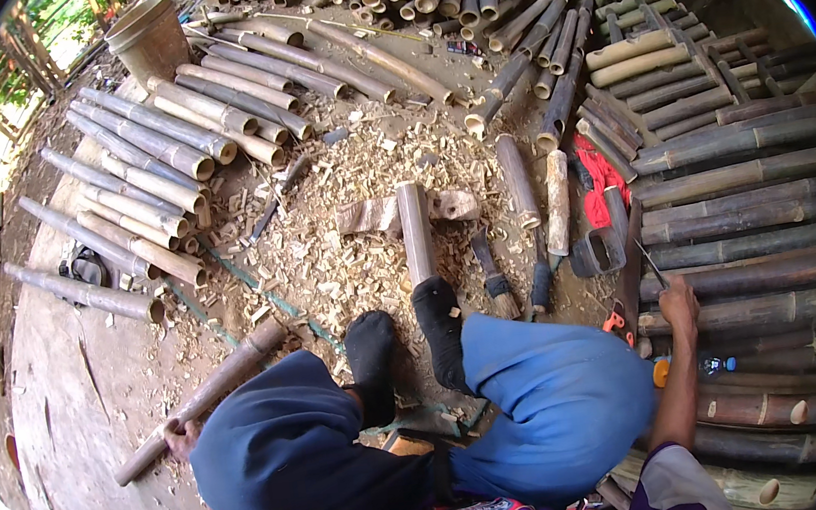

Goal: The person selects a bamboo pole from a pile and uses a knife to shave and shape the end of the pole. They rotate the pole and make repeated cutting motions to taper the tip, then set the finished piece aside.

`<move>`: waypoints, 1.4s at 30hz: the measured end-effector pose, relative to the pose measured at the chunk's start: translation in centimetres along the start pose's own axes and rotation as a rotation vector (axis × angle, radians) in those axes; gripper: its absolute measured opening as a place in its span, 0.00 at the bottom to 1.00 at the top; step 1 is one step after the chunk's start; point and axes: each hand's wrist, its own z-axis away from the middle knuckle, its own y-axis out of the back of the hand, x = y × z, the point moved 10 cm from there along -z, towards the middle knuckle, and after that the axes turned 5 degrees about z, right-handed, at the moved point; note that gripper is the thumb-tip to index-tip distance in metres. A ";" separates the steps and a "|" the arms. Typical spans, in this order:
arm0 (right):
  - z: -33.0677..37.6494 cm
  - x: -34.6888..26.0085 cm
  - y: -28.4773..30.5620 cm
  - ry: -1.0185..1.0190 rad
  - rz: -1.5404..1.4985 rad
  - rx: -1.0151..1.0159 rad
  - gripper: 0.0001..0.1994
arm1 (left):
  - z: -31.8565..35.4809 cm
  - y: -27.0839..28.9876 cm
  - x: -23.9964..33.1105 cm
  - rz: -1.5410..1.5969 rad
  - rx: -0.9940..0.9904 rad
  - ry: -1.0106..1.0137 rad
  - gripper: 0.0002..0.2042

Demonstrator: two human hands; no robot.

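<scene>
My left hand (183, 440) is closed round the lower end of a brown bamboo tube (227, 384) that lies slantwise at my left knee. Out at the right, my right hand (678, 305) grips a thin, narrow tool (651, 266) over the bamboo rack; its exact kind is too small to tell. Between my feet and the chips, another bamboo tube (415, 229) rests across a rough wooden block (369, 217), its near end against my right sock (438, 327). A wooden-handled blade (490, 271) and a dark-handled tool (540, 275) lie right of that tube.
Wood chips (317, 255) cover the middle ground. Cut bamboo tubes (145, 154) lie in rows at the left, with a bucket (147, 38) behind. Bamboo poles (741, 177) line the right, near a grey container (597, 252), red cloth (602, 172), orange-handled tool (615, 320) and bottle (714, 364).
</scene>
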 end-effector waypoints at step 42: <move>-9.8 -10.7 -11.9 0.406 0.299 0.039 0.12 | 7.2 -6.6 47.7 -0.151 -0.265 -0.971 0.12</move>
